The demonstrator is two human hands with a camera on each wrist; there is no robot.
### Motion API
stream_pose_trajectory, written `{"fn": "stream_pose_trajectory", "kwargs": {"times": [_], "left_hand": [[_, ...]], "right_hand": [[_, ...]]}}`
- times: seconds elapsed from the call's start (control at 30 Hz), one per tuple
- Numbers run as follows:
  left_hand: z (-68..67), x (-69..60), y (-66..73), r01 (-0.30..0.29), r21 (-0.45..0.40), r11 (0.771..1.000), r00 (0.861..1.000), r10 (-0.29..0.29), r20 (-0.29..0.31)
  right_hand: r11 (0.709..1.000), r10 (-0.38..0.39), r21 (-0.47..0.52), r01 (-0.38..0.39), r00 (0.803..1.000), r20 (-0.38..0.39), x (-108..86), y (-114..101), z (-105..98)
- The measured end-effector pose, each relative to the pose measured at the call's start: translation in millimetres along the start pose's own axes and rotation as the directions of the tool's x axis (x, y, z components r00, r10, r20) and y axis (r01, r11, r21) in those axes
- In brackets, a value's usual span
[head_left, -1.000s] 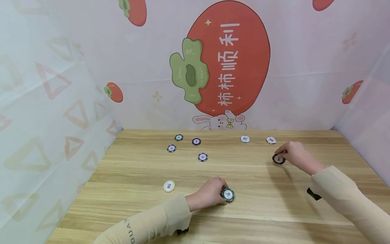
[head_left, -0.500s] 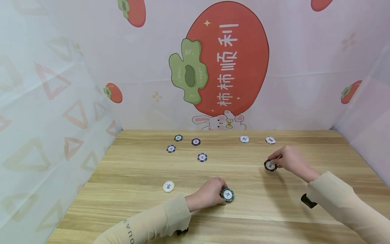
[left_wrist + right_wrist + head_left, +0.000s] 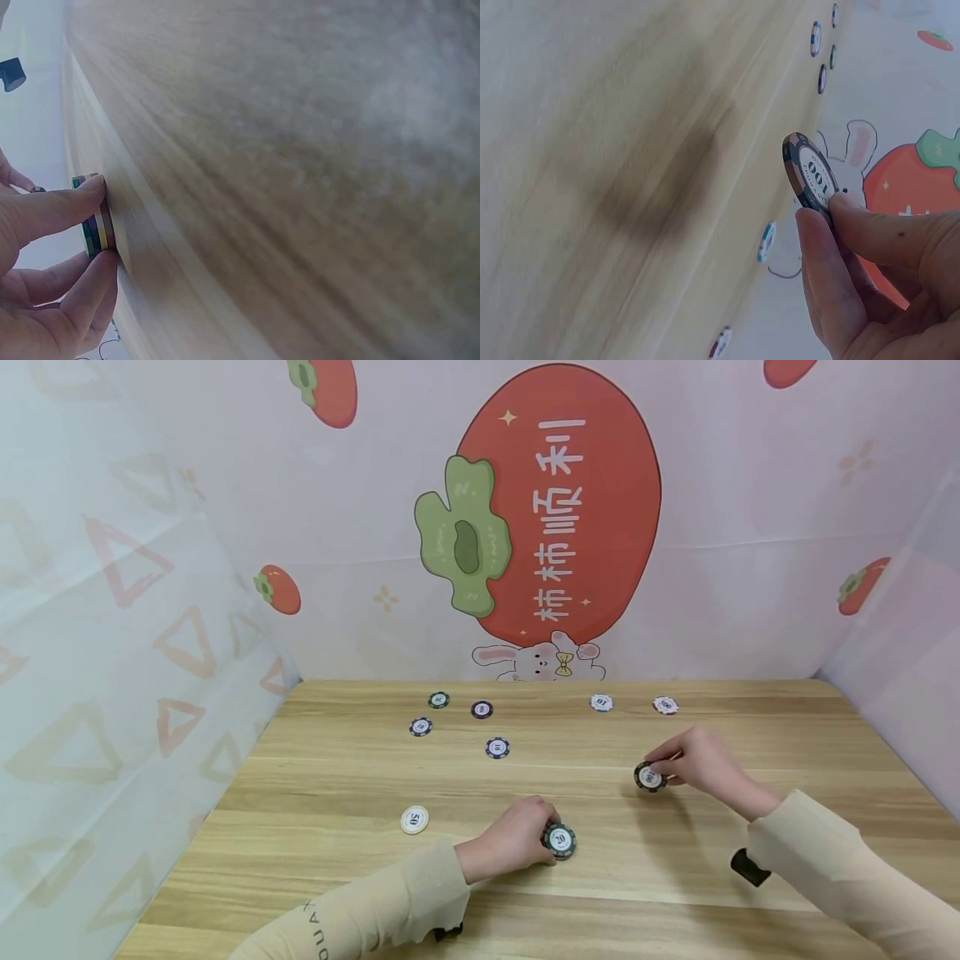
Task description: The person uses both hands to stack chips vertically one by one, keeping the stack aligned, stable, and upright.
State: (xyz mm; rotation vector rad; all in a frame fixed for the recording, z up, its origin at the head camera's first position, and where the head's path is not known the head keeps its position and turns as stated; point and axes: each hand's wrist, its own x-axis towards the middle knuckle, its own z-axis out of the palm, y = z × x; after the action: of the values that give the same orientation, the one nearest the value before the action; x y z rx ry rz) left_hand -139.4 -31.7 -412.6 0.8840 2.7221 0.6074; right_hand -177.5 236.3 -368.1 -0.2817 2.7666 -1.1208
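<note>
My left hand point(image 3: 516, 835) grips a short stack of poker chips by its edges on the table, with a green chip marked 20 point(image 3: 561, 840) on top. In the left wrist view, thumb and fingers pinch the chip stack point(image 3: 96, 225), whose layers show several colours. My right hand point(image 3: 701, 768) pinches a black poker chip marked 100 point(image 3: 649, 777) between thumb and fingers. The right wrist view shows this black chip point(image 3: 810, 172) tilted and held above the table, its shadow falling on the wood below.
A white chip marked 50 point(image 3: 414, 820) lies left of my left hand. Toward the back lie a blue chip point(image 3: 497, 747), another blue chip point(image 3: 421, 727), a green chip point(image 3: 438, 700), a purple chip point(image 3: 482, 709) and two white chips point(image 3: 601, 702). A printed cloth wall point(image 3: 360, 627) stands behind.
My right hand has carried the black 100 chip left and toward me, closer to the stack. My left hand has stayed in place on the stack.
</note>
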Motion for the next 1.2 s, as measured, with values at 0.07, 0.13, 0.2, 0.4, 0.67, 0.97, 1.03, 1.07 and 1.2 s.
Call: {"fn": "stream_pose_trajectory", "kwargs": {"times": [0.07, 0.13, 0.2, 0.4, 0.67, 0.97, 1.03, 1.07, 1.2], "left_hand": [[0.1, -0.1, -0.1, -0.003, -0.003, 1.0, 1.0, 0.003, -0.002], [0.3, -0.1, -0.5, -0.006, -0.005, 1.0, 1.0, 0.006, -0.004], [0.1, -0.2, -0.7, -0.01, -0.01, 1.0, 1.0, 0.01, -0.004], [0.2, -0.5, -0.8, -0.008, -0.023, 1.0, 1.0, 0.008, 0.002], [0.4, 0.0, -0.7, 0.009, -0.031, 0.999, 1.0, -0.009, 0.009], [-2.1, -0.4, -1.1, 0.026, -0.074, 0.997, 0.999, -0.025, 0.02], [-2.4, -0.4, -1.7, 0.033, -0.093, 0.995, 0.999, -0.031, 0.023], [-2.3, -0.2, -2.3, 0.037, -0.106, 0.994, 0.999, -0.035, 0.026], [-1.8, 1.1, -4.6, 0.046, -0.15, 0.988, 0.999, -0.041, 0.034]], "right_hand": [[1.0, 0.008, 0.022, -0.008, 1.0, 0.004, -1.0, -2, 3], [0.999, 0.014, 0.045, -0.014, 1.0, 0.013, -2.2, -4, 5], [0.997, 0.021, 0.076, -0.023, 1.0, 0.022, -3.4, -6, 7], [0.987, 0.026, 0.16, -0.033, 0.999, 0.046, -4.1, -8, 14], [0.968, 0.092, 0.225, -0.112, 0.991, 0.095, -6.3, -14, 26], [0.916, 0.131, 0.355, -0.186, 0.976, 0.172, -8.1, -17, 40], [0.906, 0.127, 0.377, -0.192, 0.973, 0.19, -8.3, -17, 43], [0.902, 0.117, 0.387, -0.189, 0.972, 0.202, -8.5, -17, 44], [0.883, 0.074, 0.434, -0.177, 0.967, 0.243, -9.2, -16, 51]]}}
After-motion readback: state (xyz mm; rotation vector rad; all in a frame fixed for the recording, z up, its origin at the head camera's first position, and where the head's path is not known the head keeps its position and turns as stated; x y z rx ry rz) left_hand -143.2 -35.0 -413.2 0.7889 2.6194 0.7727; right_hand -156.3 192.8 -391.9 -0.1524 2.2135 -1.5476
